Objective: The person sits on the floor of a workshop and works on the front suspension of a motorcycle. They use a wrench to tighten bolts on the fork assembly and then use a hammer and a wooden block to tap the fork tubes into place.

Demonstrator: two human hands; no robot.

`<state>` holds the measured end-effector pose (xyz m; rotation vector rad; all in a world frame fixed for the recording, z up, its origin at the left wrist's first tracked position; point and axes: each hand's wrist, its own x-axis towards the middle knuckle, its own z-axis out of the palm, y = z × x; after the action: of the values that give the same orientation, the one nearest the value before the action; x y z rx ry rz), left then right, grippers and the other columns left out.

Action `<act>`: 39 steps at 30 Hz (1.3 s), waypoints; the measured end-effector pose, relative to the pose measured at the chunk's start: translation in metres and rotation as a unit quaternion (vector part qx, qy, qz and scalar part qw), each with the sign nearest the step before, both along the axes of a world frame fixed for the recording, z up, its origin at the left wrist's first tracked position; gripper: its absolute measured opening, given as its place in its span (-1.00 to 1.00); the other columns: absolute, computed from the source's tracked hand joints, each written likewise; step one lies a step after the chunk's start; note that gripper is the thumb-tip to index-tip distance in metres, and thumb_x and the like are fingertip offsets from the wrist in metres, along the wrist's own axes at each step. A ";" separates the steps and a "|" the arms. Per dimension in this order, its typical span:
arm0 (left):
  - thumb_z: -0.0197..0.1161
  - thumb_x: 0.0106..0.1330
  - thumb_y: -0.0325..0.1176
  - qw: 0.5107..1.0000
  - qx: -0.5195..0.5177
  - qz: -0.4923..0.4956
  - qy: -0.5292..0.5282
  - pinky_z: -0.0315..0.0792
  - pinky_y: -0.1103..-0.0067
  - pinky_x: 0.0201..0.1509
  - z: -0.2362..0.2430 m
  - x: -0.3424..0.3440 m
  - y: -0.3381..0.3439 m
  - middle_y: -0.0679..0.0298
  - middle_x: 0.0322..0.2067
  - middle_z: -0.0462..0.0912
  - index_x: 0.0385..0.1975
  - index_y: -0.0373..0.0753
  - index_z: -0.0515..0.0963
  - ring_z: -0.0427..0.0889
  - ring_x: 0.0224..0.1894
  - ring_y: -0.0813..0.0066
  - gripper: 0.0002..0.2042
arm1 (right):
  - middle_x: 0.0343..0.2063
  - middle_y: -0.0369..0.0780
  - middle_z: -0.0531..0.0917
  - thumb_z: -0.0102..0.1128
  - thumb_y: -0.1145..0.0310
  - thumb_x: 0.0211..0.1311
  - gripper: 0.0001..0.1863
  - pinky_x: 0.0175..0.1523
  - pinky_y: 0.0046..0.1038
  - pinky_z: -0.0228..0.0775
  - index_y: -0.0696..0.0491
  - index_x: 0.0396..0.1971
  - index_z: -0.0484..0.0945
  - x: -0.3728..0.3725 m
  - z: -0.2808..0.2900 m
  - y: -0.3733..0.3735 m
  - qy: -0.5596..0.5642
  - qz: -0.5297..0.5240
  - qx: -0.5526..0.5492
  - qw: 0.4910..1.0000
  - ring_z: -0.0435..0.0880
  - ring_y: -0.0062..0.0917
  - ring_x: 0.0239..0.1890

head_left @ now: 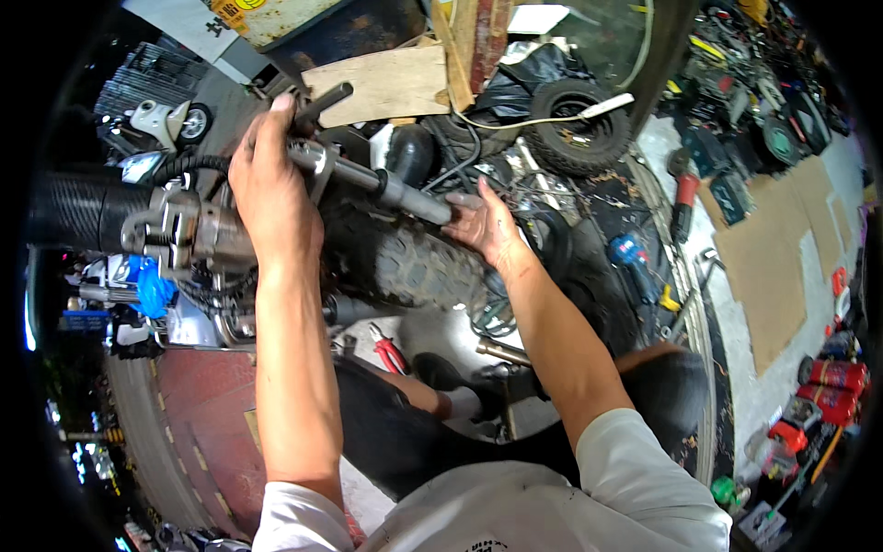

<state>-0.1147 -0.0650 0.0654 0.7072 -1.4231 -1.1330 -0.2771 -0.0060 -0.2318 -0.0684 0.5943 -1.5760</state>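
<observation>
My left hand (274, 198) grips the upper part of a vehicle's front fork assembly, by a metal clamp (317, 166) with a dark rod sticking up beside it. My right hand (483, 225) has its fingers curled against the lower end of the grey fork tube (414, 202), which slants down to the right. Under the tube is a knobby tyre (414, 271). Left of my left hand are a metal bracket (189, 225) and a thick black ribbed cylinder (87, 207). Red-handled pliers (389, 350) lie below, between my legs.
A loose wheel (579, 129), plywood (372, 87) and black bags fill the area ahead. A blue power tool (630, 262) and red-bodied grinder (685, 189) lie right, beside cardboard (754, 276) and scattered tools. A white scooter (161, 124) stands at upper left. Red canisters (837, 377) sit at far right.
</observation>
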 end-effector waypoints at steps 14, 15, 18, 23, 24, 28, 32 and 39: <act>0.20 0.49 -0.22 0.999 0.038 0.000 -0.020 0.47 0.37 0.02 0.004 -0.001 -0.006 0.17 -0.45 0.61 -0.54 -0.21 0.43 0.62 -0.26 0.31 -0.67 | -0.06 0.09 0.68 -0.02 -0.63 0.13 0.16 0.17 -0.22 0.56 0.32 0.19 0.45 0.013 0.053 -0.065 -0.116 0.124 -0.122 0.978 0.72 -0.21 0.00; 0.19 0.50 -0.21 0.999 0.042 0.009 -0.026 0.41 0.37 0.05 0.007 -0.007 -0.004 0.20 -0.47 0.53 -0.54 -0.22 0.38 0.55 -0.26 0.33 -0.65 | -0.05 0.11 0.67 -0.04 -0.65 0.11 0.19 0.19 -0.20 0.55 0.32 0.19 0.44 0.011 0.056 -0.066 -0.118 0.115 -0.107 0.981 0.72 -0.19 -0.01; 0.17 0.51 -0.20 0.999 0.026 0.012 -0.031 0.39 0.37 0.06 0.006 -0.005 0.000 0.25 -0.47 0.47 -0.53 -0.21 0.36 0.49 -0.27 0.37 -0.66 | -0.04 0.11 0.66 -0.05 -0.67 0.09 0.20 0.19 -0.17 0.55 0.32 0.19 0.44 0.014 0.059 -0.063 -0.136 0.119 -0.109 0.978 0.71 -0.17 -0.03; 0.08 0.56 -0.13 1.000 -0.005 -0.007 -0.029 0.36 0.34 0.06 0.000 -0.002 -0.003 0.22 -0.45 0.45 -0.51 -0.18 0.34 0.46 -0.22 0.33 -0.63 | -0.11 0.07 0.68 -0.07 -0.70 0.06 0.17 0.14 -0.17 0.58 0.27 0.08 0.49 0.013 0.059 -0.060 -0.116 0.108 -0.108 0.981 0.72 -0.21 -0.08; 0.08 0.56 -0.13 0.999 -0.001 -0.014 -0.029 0.36 0.34 0.06 0.001 -0.003 -0.003 0.21 -0.44 0.46 -0.50 -0.18 0.35 0.46 -0.22 0.32 -0.64 | -0.12 0.05 0.69 -0.08 -0.70 0.07 0.16 0.13 -0.18 0.59 0.27 0.08 0.49 0.012 0.064 -0.060 -0.112 0.105 -0.103 0.983 0.72 -0.22 -0.09; 0.13 0.51 -0.14 1.000 0.019 -0.014 -0.014 0.38 0.35 0.05 0.001 0.002 -0.002 0.16 -0.42 0.52 -0.46 -0.22 0.43 0.51 -0.22 0.29 -0.67 | -0.13 0.02 0.69 -0.09 -0.66 0.13 0.12 0.07 -0.24 0.60 0.26 0.08 0.50 0.015 0.063 -0.063 -0.065 0.100 -0.041 0.992 0.72 -0.26 -0.13; 0.21 0.42 -0.23 0.997 0.076 0.012 0.023 0.42 0.58 -0.21 0.002 0.002 -0.001 0.21 -0.45 0.62 -0.41 -0.33 0.58 0.55 -0.38 0.54 -0.73 | -0.01 0.06 0.66 -0.07 -0.56 0.25 0.07 0.14 -0.22 0.53 0.29 0.18 0.46 0.004 0.066 -0.055 0.029 0.086 0.015 0.996 0.69 -0.27 -0.05; -0.12 0.23 -0.44 0.995 0.062 -0.078 0.028 0.56 0.43 -0.06 0.000 0.009 -0.012 0.07 -0.24 0.65 -0.26 -0.38 0.52 0.63 -0.26 0.34 -0.74 | 0.01 -0.02 0.68 0.23 -0.15 0.35 -0.31 0.09 -0.25 0.47 0.21 0.12 0.53 -0.039 0.137 -0.007 0.349 0.035 0.072 0.934 0.66 -0.36 -0.06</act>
<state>-0.1056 -0.0773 0.0653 0.6545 -1.3867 -1.3622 -0.3161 -0.0128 -0.0950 -0.5505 1.2453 -1.4129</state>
